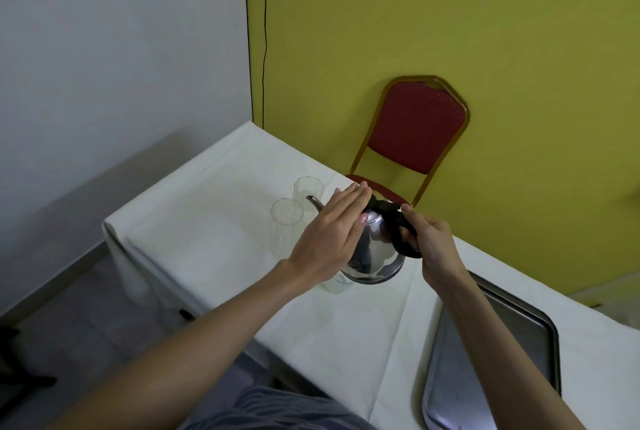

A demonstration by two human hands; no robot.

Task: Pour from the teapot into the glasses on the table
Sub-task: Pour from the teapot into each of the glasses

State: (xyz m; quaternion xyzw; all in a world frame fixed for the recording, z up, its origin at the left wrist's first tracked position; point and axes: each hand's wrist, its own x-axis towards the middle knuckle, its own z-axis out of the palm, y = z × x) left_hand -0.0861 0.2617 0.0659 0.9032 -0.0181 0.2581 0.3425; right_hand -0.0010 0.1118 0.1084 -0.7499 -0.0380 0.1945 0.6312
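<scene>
So the steel teapot [375, 249] is up off the table [214, 221], tipped a bit with its spout [313, 201] aimed at the two glasses near the far left edge. The right hand [427, 242] has its fingers curled tight round the black handle [398, 225]; the left hand [332, 232] lies flat and open, fingers straight and together, pressed on the lid side to keep it steady.

Near glass [286, 218] sits just under and left of the spout, far glass [308, 189] right behind it. Looks like there's a third glass [337, 286] tucked under the pot's base, but it's mostly hidden, so can't swear to it. No stream visible and both glasses look empty, so I'd say this is the line-up just before the first pour.

Next move needs more tilt and the spout right over the near rim. Careful though, those glasses stand close to the table edge. Loads of bare cloth on the near-left; the metal tray [540, 318] takes up the near right corner.
</scene>
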